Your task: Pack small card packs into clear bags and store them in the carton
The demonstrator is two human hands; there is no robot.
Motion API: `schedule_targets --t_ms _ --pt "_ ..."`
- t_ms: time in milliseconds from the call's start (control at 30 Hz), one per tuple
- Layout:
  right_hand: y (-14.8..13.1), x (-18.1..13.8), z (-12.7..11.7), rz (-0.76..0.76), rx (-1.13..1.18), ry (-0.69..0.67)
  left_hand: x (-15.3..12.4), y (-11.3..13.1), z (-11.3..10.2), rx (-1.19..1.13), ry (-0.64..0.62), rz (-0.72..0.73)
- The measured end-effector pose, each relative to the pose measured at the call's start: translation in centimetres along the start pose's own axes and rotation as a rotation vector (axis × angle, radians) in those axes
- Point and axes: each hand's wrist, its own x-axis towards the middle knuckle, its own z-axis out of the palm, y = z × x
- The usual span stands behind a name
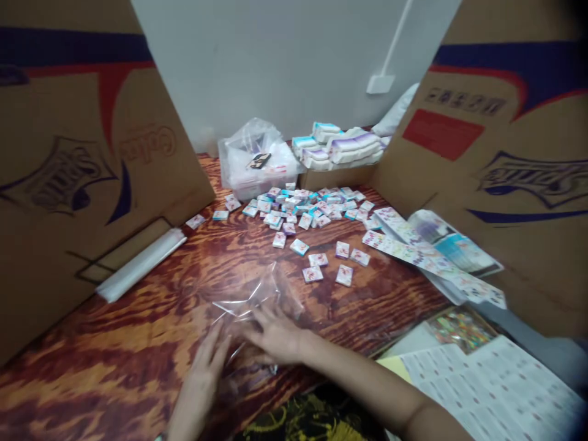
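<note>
A clear plastic bag (271,285) lies on the wooden table in front of me, its film creased and shiny. My right hand (278,337) rests on the bag with its fingers spread. At the bag's left edge is my left hand (204,370), fingers stretched out along the film. Neither hand shows a grip on it. Just beyond the bag, several small white packets (313,274) with a printed pattern lie scattered. Farther back they form a loose heap (305,208), with blue and purple edges showing.
Tall cardboard boxes stand left (82,141) and right (509,159). At the back are a filled plastic bag (257,159) and bundled packs (353,147) on a carton. Rolled film (142,264) lies left. Sticker strips (436,257), a tray of colourful bits (462,329) and label sheets (491,386) lie right.
</note>
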Motion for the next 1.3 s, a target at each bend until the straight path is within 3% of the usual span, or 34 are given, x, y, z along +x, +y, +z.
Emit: schedule_targets --t_ms 67,100,133,200,233,267,333,433,567,667,767,900,967,1133,1300 --pt "0.2 -2.7 -1.5 -0.055 0.097 0.049 0.6 -0.7 0.2 0.018 -0.025 0.016" --pt "0.8 -4.2 -2.2 0.039 0.117 0.127 1.0 -0.9 0.1 0.025 -0.043 0.021" --pt "1.8 -5.6 -3.0 0.229 0.097 0.235 1.4 -0.9 0.0 0.03 -0.056 0.021" --pt "4.8 -8.2 -4.0 0.772 -0.093 0.478 1.9 -0.5 -0.4 0.031 -0.077 0.016" --pt "6.6 -9.2 -4.3 0.985 -0.191 0.521 2.1 -0.2 -0.6 0.035 -0.084 0.011" --pt "8.4 -10.0 -4.4 1.123 -0.255 0.514 2.2 0.0 -0.7 0.04 -0.089 0.008" --pt "11.5 -10.9 -4.1 1.226 -0.298 0.46 2.1 0.4 -0.7 0.054 -0.102 0.005" --pt "14.3 -11.0 -4.0 1.1 -0.26 0.43 1.8 0.1 -0.4 0.085 -0.08 0.001" --pt "16.2 -9.3 -6.0 0.569 -0.251 0.447 1.4 -0.6 0.0 0.13 -0.002 0.034" --pt "17.5 -7.3 -7.7 0.308 -0.24 0.293 1.5 -0.6 0.0 0.15 0.002 0.044" --pt "18.2 -6.2 -8.4 0.285 -0.244 0.179 1.7 -0.2 -0.2 0.137 -0.018 0.012" --pt "17.2 -6.4 -8.2 0.372 -0.222 0.302 2.0 0.4 -0.5 0.102 -0.056 -0.059" --pt "15.9 -6.5 -7.8 0.3 -0.19 0.321 2.2 0.6 -0.6 0.093 -0.082 -0.077" --pt "13.6 -5.7 -6.5 0.172 -0.235 0.127 2.4 0.8 -0.8 0.093 -0.092 -0.058" --pt "13.9 -6.8 -6.7 0.136 -0.216 0.17 2.6 1.0 -0.8 0.118 -0.063 -0.044"
